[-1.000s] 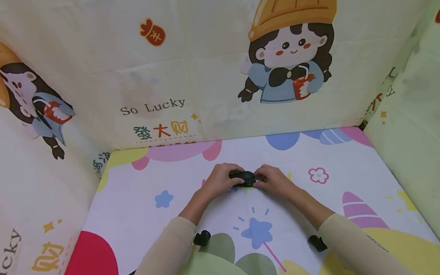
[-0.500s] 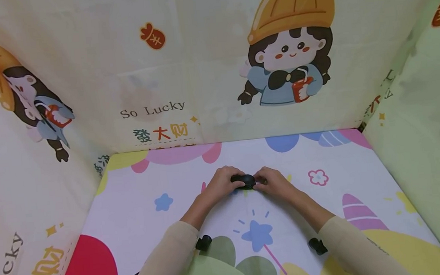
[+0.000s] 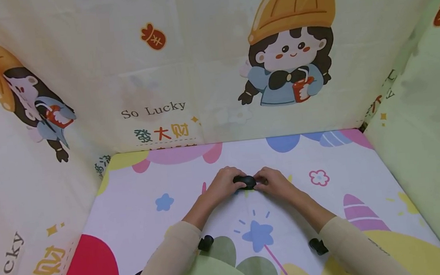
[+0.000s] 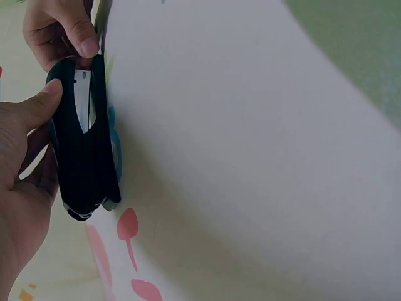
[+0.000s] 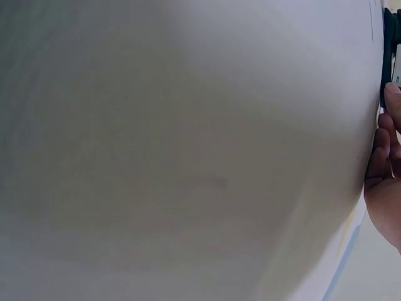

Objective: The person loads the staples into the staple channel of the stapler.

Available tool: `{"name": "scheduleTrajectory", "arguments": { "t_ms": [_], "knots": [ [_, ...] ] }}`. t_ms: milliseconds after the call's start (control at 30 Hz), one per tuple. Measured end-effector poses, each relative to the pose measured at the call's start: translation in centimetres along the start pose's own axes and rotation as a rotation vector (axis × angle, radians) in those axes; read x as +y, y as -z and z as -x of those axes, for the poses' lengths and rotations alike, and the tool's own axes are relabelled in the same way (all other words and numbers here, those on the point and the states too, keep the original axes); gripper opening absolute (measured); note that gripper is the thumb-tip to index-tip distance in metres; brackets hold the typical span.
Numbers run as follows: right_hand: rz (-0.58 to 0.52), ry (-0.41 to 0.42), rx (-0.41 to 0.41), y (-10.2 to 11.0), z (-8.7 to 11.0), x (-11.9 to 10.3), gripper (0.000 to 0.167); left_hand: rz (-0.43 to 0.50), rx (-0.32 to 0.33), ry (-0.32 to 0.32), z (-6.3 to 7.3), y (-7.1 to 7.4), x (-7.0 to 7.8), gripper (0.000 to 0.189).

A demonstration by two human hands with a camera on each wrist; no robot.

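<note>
A black stapler [image 3: 249, 182] is held between both hands low over the patterned tabletop. My left hand [image 3: 224, 182] grips its body, thumb on the near side and fingers round the far side. In the left wrist view the stapler [image 4: 88, 163] shows a pale metal strip in its side opening. At the stapler's other end, the thumb and fingers of my right hand [image 3: 274, 181] pinch the tip. Only part of the right hand [image 5: 383, 169] and the stapler's dark end [image 5: 388, 56] appear at the right edge of the right wrist view.
The table [image 3: 297, 218] wears a white cloth printed with colourful shapes. Cream printed cloth walls rise at the back [image 3: 207, 82], left and right. A small black device sticks out by each forearm, one at the left [image 3: 206, 243] and one at the right [image 3: 318, 246].
My left hand has shifted slightly to the right along with the stapler. The right hand keeps nearly the same place at the stapler's end, and the head view has tilted a little.
</note>
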State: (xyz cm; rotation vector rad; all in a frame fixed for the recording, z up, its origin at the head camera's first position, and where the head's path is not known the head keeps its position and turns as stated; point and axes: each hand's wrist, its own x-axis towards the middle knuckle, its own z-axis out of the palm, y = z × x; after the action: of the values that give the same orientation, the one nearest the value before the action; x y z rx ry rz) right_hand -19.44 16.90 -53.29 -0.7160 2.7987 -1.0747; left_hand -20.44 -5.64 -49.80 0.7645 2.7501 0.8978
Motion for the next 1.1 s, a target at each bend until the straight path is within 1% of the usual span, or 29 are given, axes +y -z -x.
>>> {"name": "scheduleTrajectory", "arguments": {
  "t_ms": [200,433,700,833,933,1100],
  "knots": [
    [0.006,-0.011,-0.003,0.15,-0.07,-0.12,0.024,0.013,0.012,0.007,0.00,-0.03,0.21,0.030],
    [-0.009,-0.025,-0.024,0.22,0.08,0.05,0.025,0.001,0.022,-0.007,-0.04,-0.45,-0.04,0.029],
    [-0.006,-0.039,-0.043,0.17,-0.04,0.17,0.026,0.046,0.045,-0.010,0.21,-0.47,-0.20,0.028],
    [0.004,-0.025,-0.038,0.12,-0.01,0.23,0.027,0.067,0.057,-0.013,0.35,-0.43,-0.40,0.027],
    [0.008,-0.011,-0.039,0.14,0.05,0.24,0.029,0.069,0.048,-0.006,0.42,-0.33,-0.54,0.028],
    [0.019,-0.003,-0.051,0.40,0.14,0.26,0.035,0.067,0.038,-0.005,0.77,0.23,-0.63,0.038]
  ]
}}
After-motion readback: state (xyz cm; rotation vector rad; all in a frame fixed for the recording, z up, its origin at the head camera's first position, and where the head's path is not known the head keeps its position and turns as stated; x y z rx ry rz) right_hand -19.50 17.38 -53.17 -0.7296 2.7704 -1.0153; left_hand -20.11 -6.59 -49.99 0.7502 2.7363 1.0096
